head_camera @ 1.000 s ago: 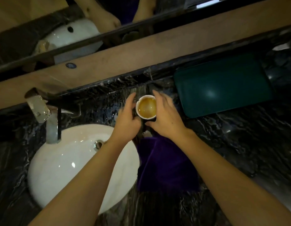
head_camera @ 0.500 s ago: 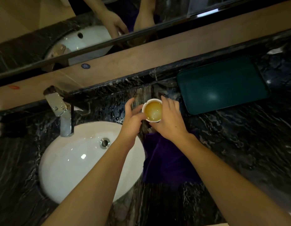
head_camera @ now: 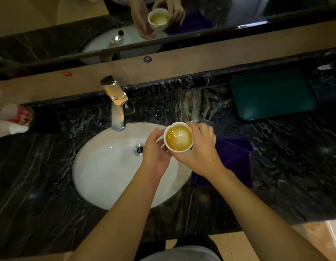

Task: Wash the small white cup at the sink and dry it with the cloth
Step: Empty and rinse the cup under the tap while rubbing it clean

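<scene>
While curled round the small white cup (head_camera: 178,138) (amber liquid inside), both hands' fingers, above the white oval sink (head_camera: 110,166).

A single head-worn wide-angle camera looked steeply down from above the person's forearms onto the black marble counter (head_camera: 50,194) and the white basin (head_camera: 110,166). It faced the wall mirror (head_camera: 201,19) at the frame's top, which repeated part of the basin. The view sat near, with edges bowed by the lens.
</scene>
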